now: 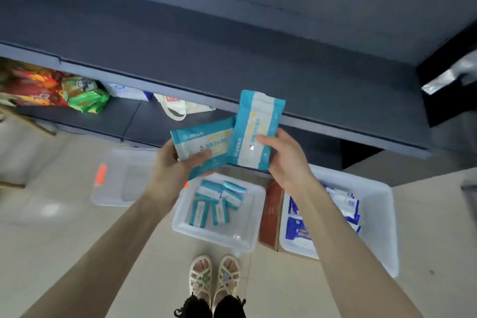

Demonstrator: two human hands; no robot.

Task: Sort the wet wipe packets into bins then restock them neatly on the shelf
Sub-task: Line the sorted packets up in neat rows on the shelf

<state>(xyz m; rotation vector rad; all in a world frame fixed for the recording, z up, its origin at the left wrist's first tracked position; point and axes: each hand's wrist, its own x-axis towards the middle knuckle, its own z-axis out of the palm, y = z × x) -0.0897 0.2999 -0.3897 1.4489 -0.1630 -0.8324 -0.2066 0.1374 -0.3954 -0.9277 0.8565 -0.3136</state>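
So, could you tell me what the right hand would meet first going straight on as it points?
Probably the dark shelf's front edge; the teal wipe packet in the right hand would touch first, depth unclear.

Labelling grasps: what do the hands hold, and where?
Both full: left hand grips the tilted packet by its near end; right hand grips the upright packet by its lower right edge.

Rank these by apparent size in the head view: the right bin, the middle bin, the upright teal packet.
1. right bin
2. middle bin
3. upright teal packet; it is nearer the camera, so it looks enlarged.
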